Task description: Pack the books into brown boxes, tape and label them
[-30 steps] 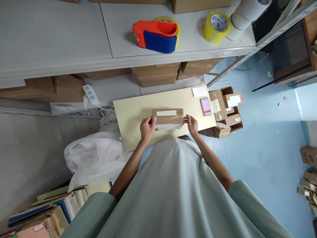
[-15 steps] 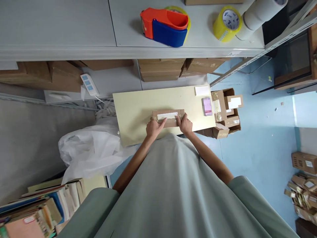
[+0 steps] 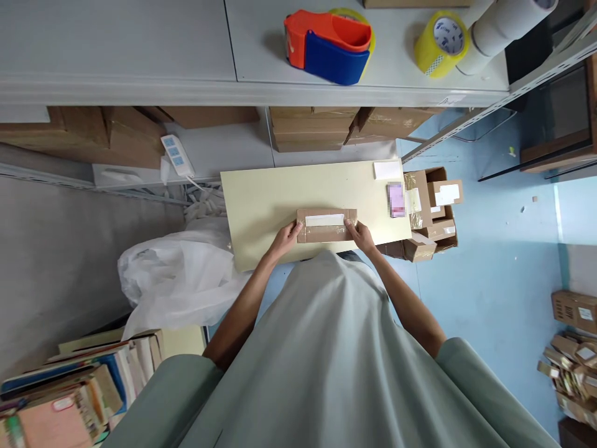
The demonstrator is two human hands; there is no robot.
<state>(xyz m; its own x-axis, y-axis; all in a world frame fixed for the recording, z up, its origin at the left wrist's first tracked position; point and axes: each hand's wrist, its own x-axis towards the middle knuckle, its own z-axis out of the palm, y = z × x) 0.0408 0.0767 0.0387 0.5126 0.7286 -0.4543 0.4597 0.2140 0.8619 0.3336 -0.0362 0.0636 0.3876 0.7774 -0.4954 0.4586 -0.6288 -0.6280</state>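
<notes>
A small oblong cardboard box (image 3: pixel 326 234) with a white label along its top is at the middle of the cream tabletop (image 3: pixel 261 193). Clear tape shines at its ends. My left hand (image 3: pixel 285 239) grips the box's left end, thumb along the side. At the opposite end my right hand (image 3: pixel 361 235) holds it, with the thumb on the top near the label. Whether the box rests on the tabletop or is slightly raised I cannot tell.
On the shelf above are an orange and blue tape dispenser (image 3: pixel 326 50) and a yellow tape roll (image 3: pixel 441 46). A carton of small boxes (image 3: pixel 420 199) stands right of the table. White plastic sheeting (image 3: pixel 181 267) and stacked books (image 3: pixel 60 398) are at the left.
My left hand has moved from the box's front edge and label to its left end. The right thumb has slid slightly outward. The whole view has shifted a little.
</notes>
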